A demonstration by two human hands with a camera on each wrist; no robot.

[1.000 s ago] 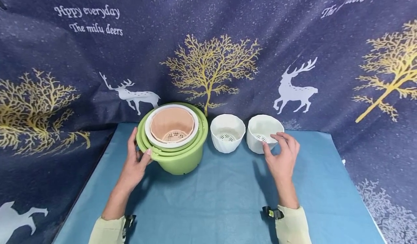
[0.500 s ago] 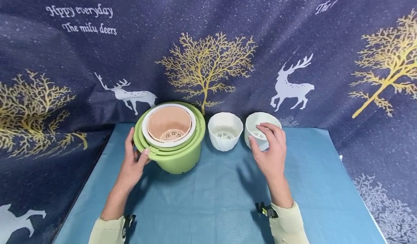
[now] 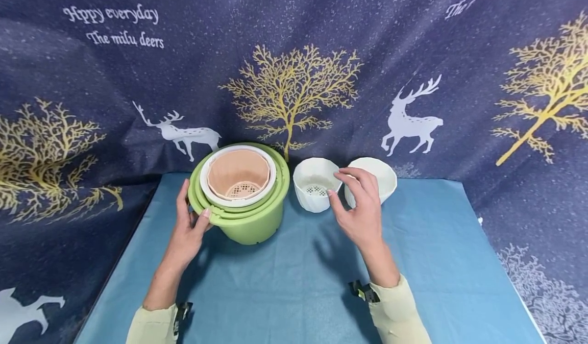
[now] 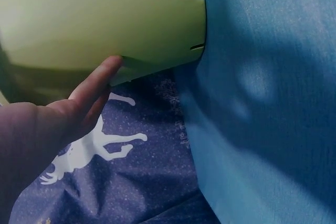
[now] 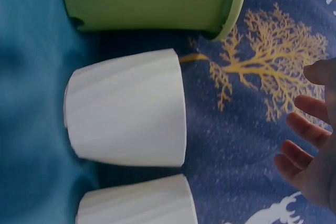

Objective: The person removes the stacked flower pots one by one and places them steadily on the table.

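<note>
At the left of the head view, my left hand [image 3: 186,231] holds the side of a green flower pot [image 3: 252,226], thumb at its rim. One finger lies along the pot's outer wall in the left wrist view. Nested inside are more green rims, a white pot [image 3: 205,180] and a pink pot [image 3: 239,168] with a perforated bottom. My right hand [image 3: 363,209], fingers spread and loosely bent, hovers over two white flower pots. The left white pot [image 3: 314,201] is by its fingertips; behind the hand, the right white pot [image 3: 385,180] is partly hidden.
A blue cloth [image 3: 285,293] covers the table. Right behind the pots hangs a dark blue curtain [image 3: 294,17] printed with deer and golden trees. The white pots stand side by side, a narrow gap apart, just right of the green stack.
My right hand has moved left, from the rim of the right white pot to over the gap between both white pots. The left hand keeps its place at the green pot.
</note>
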